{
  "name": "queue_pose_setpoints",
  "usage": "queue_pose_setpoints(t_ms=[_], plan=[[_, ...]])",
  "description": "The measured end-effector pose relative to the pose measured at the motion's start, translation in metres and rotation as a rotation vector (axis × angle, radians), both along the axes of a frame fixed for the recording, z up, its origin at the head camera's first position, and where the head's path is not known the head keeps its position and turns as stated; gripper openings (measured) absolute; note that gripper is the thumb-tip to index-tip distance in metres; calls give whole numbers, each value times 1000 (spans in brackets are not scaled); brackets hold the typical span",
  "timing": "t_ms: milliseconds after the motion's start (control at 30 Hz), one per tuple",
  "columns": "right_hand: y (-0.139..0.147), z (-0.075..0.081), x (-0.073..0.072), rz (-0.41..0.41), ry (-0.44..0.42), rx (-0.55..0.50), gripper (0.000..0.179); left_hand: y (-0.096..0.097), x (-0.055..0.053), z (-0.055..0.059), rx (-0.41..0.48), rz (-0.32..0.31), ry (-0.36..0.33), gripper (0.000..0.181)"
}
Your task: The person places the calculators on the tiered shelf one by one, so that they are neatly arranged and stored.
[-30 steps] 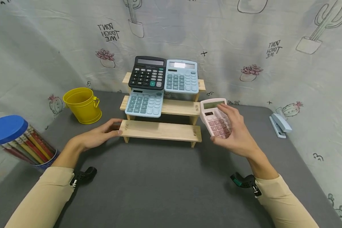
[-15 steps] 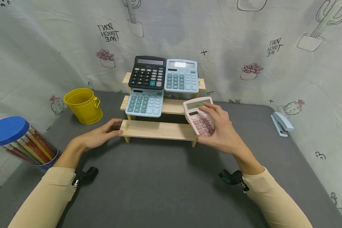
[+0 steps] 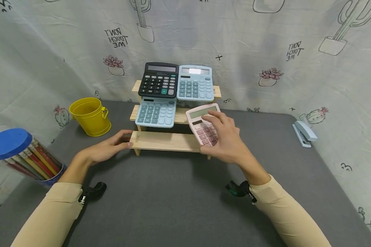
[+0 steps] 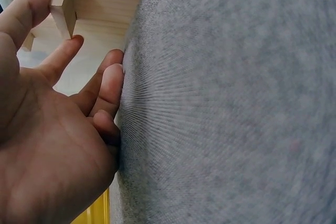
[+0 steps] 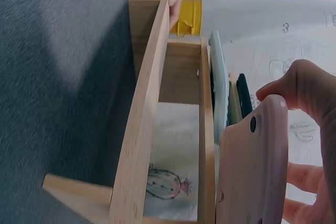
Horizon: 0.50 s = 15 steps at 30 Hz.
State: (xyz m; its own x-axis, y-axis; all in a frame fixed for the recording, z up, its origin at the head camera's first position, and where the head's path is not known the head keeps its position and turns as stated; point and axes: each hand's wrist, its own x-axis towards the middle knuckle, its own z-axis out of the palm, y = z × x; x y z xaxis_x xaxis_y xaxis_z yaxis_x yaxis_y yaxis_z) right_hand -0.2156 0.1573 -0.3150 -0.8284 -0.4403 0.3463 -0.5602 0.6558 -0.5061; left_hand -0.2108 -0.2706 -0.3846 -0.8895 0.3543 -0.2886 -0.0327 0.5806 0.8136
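Observation:
My right hand (image 3: 224,139) grips a pink calculator (image 3: 203,127) by its sides, tilted, in front of the right part of a three-step wooden rack (image 3: 164,140). In the right wrist view the pink calculator (image 5: 252,166) shows its back and edge, close beside the middle step. My left hand (image 3: 106,149) holds the left end of the lowest step; in the left wrist view, thumb and forefinger pinch the board end (image 4: 64,9). A black calculator (image 3: 158,80) and a light blue calculator (image 3: 195,83) lean on the top step. Another light blue calculator (image 3: 156,113) leans on the middle step's left.
A yellow bucket (image 3: 91,116) stands left of the rack. Nearer the left edge is a blue-lidded jar of pencils (image 3: 27,154). A light blue stapler (image 3: 304,133) lies at the far right of the grey table (image 3: 170,206). A printed curtain (image 3: 235,41) hangs behind.
My right hand has carried the pink calculator leftward, from beside the rack to in front of its middle step's right part. My left hand stays on the lowest step's end.

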Motion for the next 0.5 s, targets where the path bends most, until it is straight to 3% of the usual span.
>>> queue_pose_setpoints(t_ms=[500], plan=[[-37,2,-10,-133,-27,94,64,0,0,0,-10,-1,10,73]])
